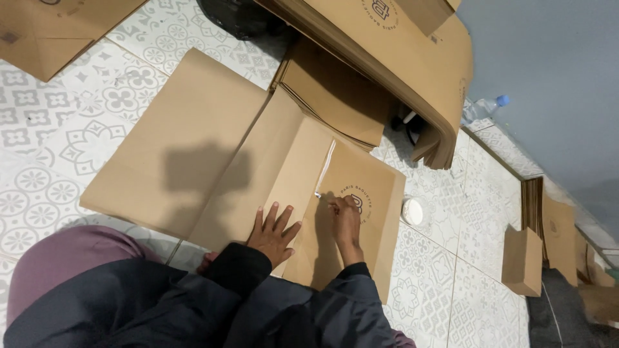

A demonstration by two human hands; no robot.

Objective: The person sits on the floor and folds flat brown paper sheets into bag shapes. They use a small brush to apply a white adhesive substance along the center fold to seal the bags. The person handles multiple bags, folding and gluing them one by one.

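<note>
on the tiled floor (51, 174) lies a flat carton (219, 161); the left hand (274, 233) presses it flat, fingers spread, gripping nothing; the right hand (346, 222) pinches a clear tape strip (325, 169) along the seam; a tape roll (412, 211) sits nearby.

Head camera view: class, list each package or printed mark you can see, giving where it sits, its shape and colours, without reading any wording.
Flat cardboard box: on the tiled floor under both hands, brown, unfolded.
Round printed mark: on its right panel, dark ring.
Stack of flat boxes: top, leaning, brown.
Small folded box: right, standing, brown.
Plastic bottle: by the wall, clear, blue cap.
</note>
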